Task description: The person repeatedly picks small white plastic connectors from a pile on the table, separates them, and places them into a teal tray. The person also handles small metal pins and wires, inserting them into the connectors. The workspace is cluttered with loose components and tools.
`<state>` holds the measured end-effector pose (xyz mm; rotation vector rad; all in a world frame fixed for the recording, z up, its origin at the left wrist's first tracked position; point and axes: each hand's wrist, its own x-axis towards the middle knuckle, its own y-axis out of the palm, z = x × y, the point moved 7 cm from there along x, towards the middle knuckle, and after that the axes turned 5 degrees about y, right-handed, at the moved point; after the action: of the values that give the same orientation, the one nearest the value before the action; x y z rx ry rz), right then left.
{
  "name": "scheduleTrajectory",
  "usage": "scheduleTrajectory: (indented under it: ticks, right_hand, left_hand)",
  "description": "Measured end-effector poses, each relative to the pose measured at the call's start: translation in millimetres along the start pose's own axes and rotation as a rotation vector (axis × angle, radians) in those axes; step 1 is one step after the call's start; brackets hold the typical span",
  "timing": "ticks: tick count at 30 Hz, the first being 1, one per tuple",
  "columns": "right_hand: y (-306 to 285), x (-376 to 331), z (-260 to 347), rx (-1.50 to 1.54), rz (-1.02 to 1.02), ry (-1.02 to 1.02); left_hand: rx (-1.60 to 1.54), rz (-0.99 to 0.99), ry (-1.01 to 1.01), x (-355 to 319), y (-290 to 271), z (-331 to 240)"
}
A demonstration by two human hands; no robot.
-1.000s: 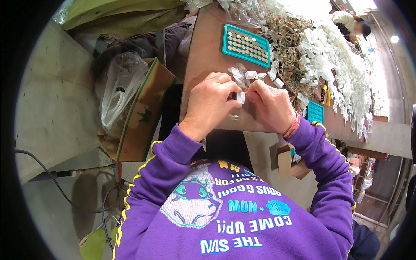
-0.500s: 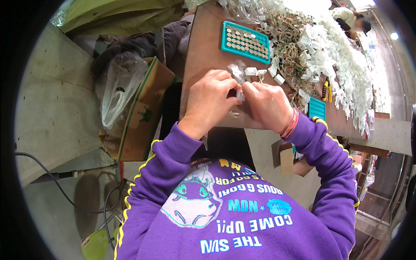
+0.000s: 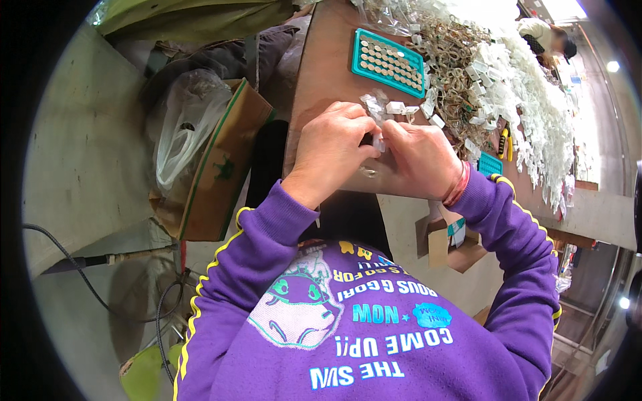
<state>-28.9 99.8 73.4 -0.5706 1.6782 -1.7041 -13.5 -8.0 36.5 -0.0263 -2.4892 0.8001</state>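
Note:
My left hand (image 3: 336,146) and my right hand (image 3: 426,155) meet over the table's near edge, fingers closed around a small white translucent plastic piece (image 3: 379,143). Most of that piece is hidden behind my fingertips, so its exact kind cannot be made out. Just beyond the fingers lie crumpled clear plastic bits (image 3: 374,103) and a small white box-shaped part (image 3: 395,107). On the tabletop below my fingers is a small clear scrap (image 3: 368,172). Farther off sits a teal tray (image 3: 356,69) holding rows of round, coin-like discs.
A heap of tangled wires with white parts (image 3: 461,80) covers the table's right side, beside piled white plastic (image 3: 535,134). Yellow-black pliers (image 3: 505,144) and a second teal tray (image 3: 490,164) lie nearby. A cardboard box (image 3: 207,180) with a clear bag stands left. Another person (image 3: 545,37) is far right.
The whole view has shifted slightly, so table and trays appear a little farther right. Both hands keep nearly the same closed pose around the small piece.

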Motion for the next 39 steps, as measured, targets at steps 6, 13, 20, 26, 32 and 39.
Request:
scheduleTrajectory:
  ticks: [6, 13, 20, 26, 32, 39]
  right_hand:
    - [-2, -1, 9, -0.084, -0.067, -0.038]
    - [-6, 6, 15, -0.071, 0.005, -0.076]
    - [-23, -13, -9, 0.075, -0.172, 0.028]
    - [-3, -14, -12, 0.171, -0.192, 0.047]
    - [-1, -14, -15, 0.17, -0.175, 0.039]
    - [-1, -14, -11, 0.15, -0.174, 0.032]
  left_hand:
    - [0.025, -0.032, 0.023, 0, 1, 1]
    - [0.056, -0.053, 0.045, 1, -1, -2]
    - [0.028, -0.021, 0.031, 0, -1, -3]
    - [0.032, -0.003, 0.01, -1, 0, -1]
    - [0.036, -0.023, 0.025, 0, 0, -1]
    - [0.035, -0.033, 0.029, -1, 0, 0]
